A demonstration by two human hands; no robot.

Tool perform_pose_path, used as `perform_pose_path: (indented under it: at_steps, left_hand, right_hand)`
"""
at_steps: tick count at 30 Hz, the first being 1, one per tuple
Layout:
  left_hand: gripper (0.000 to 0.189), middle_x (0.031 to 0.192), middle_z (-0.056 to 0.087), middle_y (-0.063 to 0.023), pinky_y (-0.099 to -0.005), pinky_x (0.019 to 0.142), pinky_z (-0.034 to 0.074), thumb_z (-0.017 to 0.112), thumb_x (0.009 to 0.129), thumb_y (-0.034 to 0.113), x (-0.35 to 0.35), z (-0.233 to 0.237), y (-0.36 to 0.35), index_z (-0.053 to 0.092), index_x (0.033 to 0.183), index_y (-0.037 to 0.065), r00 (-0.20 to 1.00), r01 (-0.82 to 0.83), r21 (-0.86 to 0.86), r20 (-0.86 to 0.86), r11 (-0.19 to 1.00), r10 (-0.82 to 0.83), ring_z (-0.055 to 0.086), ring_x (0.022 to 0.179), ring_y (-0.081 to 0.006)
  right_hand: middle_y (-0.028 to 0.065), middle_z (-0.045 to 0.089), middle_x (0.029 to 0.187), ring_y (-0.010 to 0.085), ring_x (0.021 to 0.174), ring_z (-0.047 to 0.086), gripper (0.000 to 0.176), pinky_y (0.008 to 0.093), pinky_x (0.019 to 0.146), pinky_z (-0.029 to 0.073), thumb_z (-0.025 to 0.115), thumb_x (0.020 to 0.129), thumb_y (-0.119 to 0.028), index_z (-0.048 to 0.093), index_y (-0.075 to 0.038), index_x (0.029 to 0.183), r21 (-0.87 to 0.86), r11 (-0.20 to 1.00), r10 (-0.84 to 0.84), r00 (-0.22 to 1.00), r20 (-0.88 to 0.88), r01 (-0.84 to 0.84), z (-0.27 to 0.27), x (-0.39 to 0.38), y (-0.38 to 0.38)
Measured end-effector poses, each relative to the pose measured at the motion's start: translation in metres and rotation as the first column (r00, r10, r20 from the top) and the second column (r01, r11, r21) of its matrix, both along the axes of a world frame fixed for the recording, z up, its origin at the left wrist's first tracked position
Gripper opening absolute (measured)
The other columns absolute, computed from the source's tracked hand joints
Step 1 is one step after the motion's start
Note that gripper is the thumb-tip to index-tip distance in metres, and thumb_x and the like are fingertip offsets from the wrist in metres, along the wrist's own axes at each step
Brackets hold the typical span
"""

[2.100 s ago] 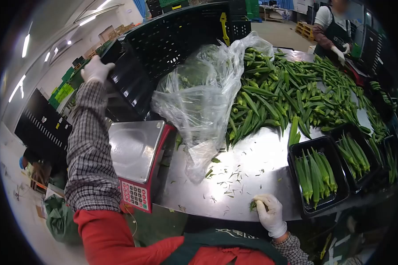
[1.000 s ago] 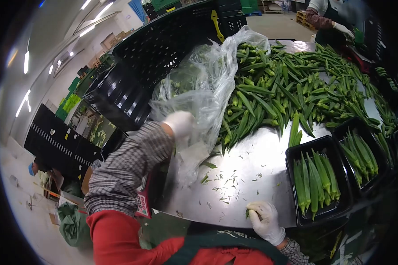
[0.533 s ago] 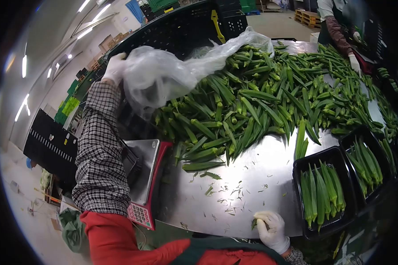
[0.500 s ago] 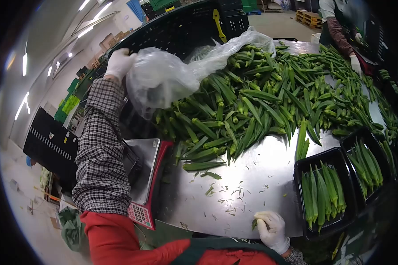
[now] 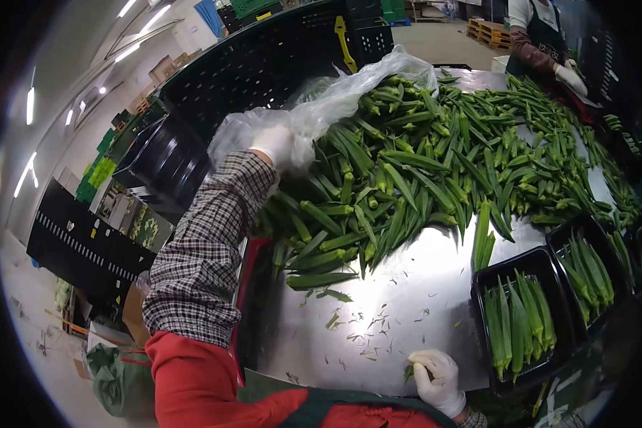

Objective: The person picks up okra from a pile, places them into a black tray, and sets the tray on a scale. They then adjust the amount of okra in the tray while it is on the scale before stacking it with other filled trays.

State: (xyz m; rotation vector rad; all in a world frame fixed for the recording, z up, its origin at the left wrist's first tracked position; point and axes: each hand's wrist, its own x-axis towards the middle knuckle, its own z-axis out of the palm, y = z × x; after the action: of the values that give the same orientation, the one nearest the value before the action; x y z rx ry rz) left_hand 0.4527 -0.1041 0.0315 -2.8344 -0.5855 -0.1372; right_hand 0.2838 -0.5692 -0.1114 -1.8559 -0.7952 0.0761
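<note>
Right hand (image 5: 436,381) curled at the near edge of the surface (image 5: 314,357), pinching a green scrap (image 5: 408,372); black tray (image 5: 531,261) near it, rightward; okra heap (image 5: 421,167) sprawling beyond; left hand (image 5: 274,145) up against the plastic bag (image 5: 328,107), its grip impossible to tell.

- A plastic bag (image 5: 342,105) is touched by the left hand (image 5: 272,145).
- A green scrap (image 5: 408,372) is held by the right hand (image 5: 437,381).
- Okra (image 5: 424,160) is heaped across the worktop (image 5: 435,292).
</note>
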Motion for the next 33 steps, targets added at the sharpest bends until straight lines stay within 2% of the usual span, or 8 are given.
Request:
perform_pose_path:
  at_steps: [2, 5, 7, 12, 15, 17, 26, 33]
  left_hand:
    - [0.024, 0.094, 0.066, -0.0153, -0.0336, 0.078, 0.051, 0.073, 0.072, 0.021, 0.007, 0.032, 0.035, 0.067, 0.091, 0.007, 0.944, 0.090, -0.188, 0.330, 0.978, -0.024, 0.064, 0.090, -0.0258]
    - [0.033, 0.092, 0.068, -0.0130, -0.0320, 0.075, 0.052, 0.068, 0.075, 0.037, -0.027, 0.133, -0.007, 0.070, 0.088, 0.006, 0.946, -0.196, 0.394, 0.316, 0.898, 0.068, 0.066, 0.085, -0.0220]
    - [0.037, 0.088, 0.069, -0.0129, -0.0322, 0.069, 0.054, 0.068, 0.079, 0.031, -0.016, 0.123, 0.151, 0.067, 0.092, -0.003, 0.481, 0.038, -0.561, 0.735, 0.827, 0.477, 0.067, 0.075, -0.0197]
    - [0.046, 0.087, 0.067, -0.0075, -0.0270, 0.064, 0.052, 0.079, 0.072, 0.021, -0.039, 0.096, 0.129, 0.063, 0.109, -0.001, 0.979, -0.160, -0.397, 0.055, 0.904, 0.198, 0.063, 0.070, -0.0166]
    - [0.048, 0.081, 0.065, -0.0088, -0.0305, 0.048, 0.050, 0.078, 0.072, 0.022, -0.048, 0.113, 0.114, 0.062, 0.110, -0.002, 0.955, -0.189, -0.337, 0.157, 0.922, 0.253, 0.060, 0.057, -0.0148]
    - [0.048, 0.105, 0.066, -0.0171, -0.0349, 0.086, 0.050, 0.076, 0.069, 0.032, -0.059, 0.142, 0.097, 0.067, 0.107, 0.004, 0.960, -0.172, 0.000, 0.223, 0.985, 0.168, 0.063, 0.099, -0.0288]
    - [0.021, 0.080, 0.070, -0.0128, -0.0283, 0.068, 0.052, 0.066, 0.080, 0.015, -0.191, 0.198, -0.106, 0.070, 0.093, -0.001, 0.668, 0.412, 0.028, 0.670, 0.911, -0.323, 0.065, 0.072, -0.0166]
    - [0.035, 0.101, 0.066, -0.0154, -0.0337, 0.080, 0.052, 0.077, 0.072, 0.010, -0.323, 0.051, -0.193, 0.065, 0.103, -0.001, 0.772, 0.633, -0.563, 0.509, 0.532, -0.380, 0.065, 0.090, -0.0271]
  right_hand:
    - [0.0095, 0.067, 0.083, 0.0263, 0.075, 0.065, 0.010, 0.0345, 0.069, 0.051, 0.058, 0.074, 0.002, 0.066, -0.002, 0.080, 0.002, 1.000, -0.012, 1.000, -0.023, 0.012, 0.001, 0.000, 0.001]
    - [0.0097, 0.067, 0.082, 0.0257, 0.074, 0.065, 0.011, 0.0337, 0.068, 0.051, 0.058, 0.074, 0.002, 0.066, -0.002, 0.081, -0.005, 1.000, -0.006, 1.000, 0.009, 0.006, -0.001, 0.003, 0.000]
    - [0.0103, 0.067, 0.082, 0.0254, 0.074, 0.064, 0.011, 0.0334, 0.068, 0.051, 0.058, 0.075, 0.002, 0.066, -0.002, 0.081, 0.002, 1.000, -0.027, 1.000, -0.010, 0.027, 0.002, 0.003, 0.000]
    - [0.0120, 0.065, 0.081, 0.0249, 0.072, 0.063, 0.012, 0.0328, 0.067, 0.051, 0.057, 0.076, 0.003, 0.065, -0.001, 0.082, -0.002, 0.999, -0.048, 0.996, -0.073, 0.048, 0.008, -0.001, 0.005]
    - [0.0121, 0.065, 0.082, 0.0256, 0.073, 0.063, 0.012, 0.0335, 0.068, 0.050, 0.057, 0.076, 0.004, 0.065, -0.001, 0.083, -0.010, 0.999, -0.043, 0.995, -0.094, 0.042, 0.012, -0.003, 0.003]
    - [0.0115, 0.065, 0.083, 0.0277, 0.075, 0.063, 0.011, 0.0353, 0.070, 0.050, 0.058, 0.076, 0.003, 0.065, -0.002, 0.083, 0.013, 0.999, -0.028, 0.995, -0.096, 0.030, 0.000, -0.002, 0.001]
    - [0.0141, 0.063, 0.085, 0.0262, 0.076, 0.061, 0.013, 0.0333, 0.069, 0.048, 0.056, 0.079, 0.003, 0.065, 0.001, 0.089, 0.064, 0.994, 0.094, 0.995, -0.024, -0.092, 0.041, -0.021, 0.033]
    - [0.0166, 0.062, 0.097, 0.0330, 0.092, 0.058, 0.022, 0.0387, 0.082, 0.047, 0.063, 0.079, -0.009, 0.060, 0.000, 0.099, 0.175, 0.953, 0.168, 0.912, 0.375, -0.247, 0.070, 0.022, 0.171]
